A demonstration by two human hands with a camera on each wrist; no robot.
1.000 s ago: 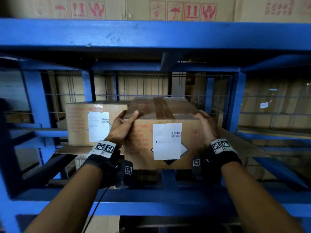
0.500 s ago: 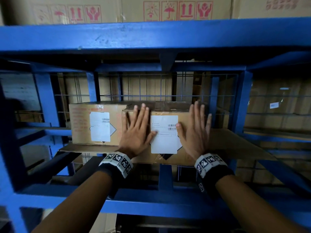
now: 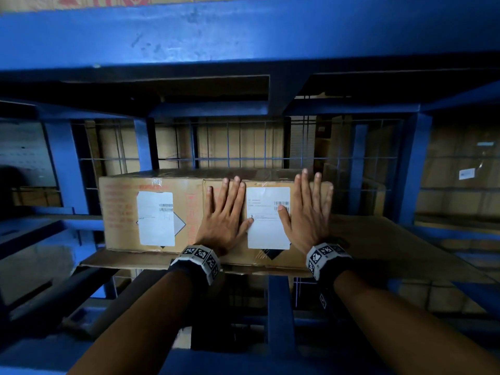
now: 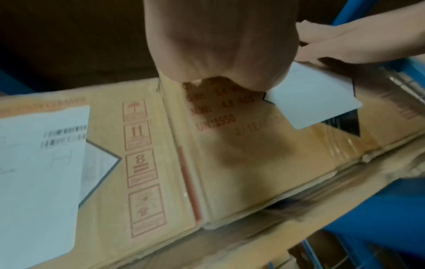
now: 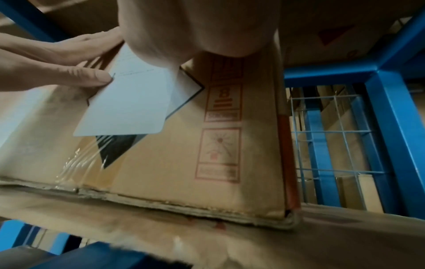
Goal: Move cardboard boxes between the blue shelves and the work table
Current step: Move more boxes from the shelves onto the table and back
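Label [image 3: 268,217] print too small; palms hidden

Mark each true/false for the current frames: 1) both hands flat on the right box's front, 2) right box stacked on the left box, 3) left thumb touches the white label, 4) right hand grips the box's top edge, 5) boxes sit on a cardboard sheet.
1) The left hand and right hand press flat on the front of the right brown cardboard box: true.
2) False: it stands beside the left brown cardboard box, on the same shelf level.
3) Left thumb on the white rectangular paper label: true.
4) False: its fingers lie straight against the front.
5) Both sit on a flat cardboard sheet: true.
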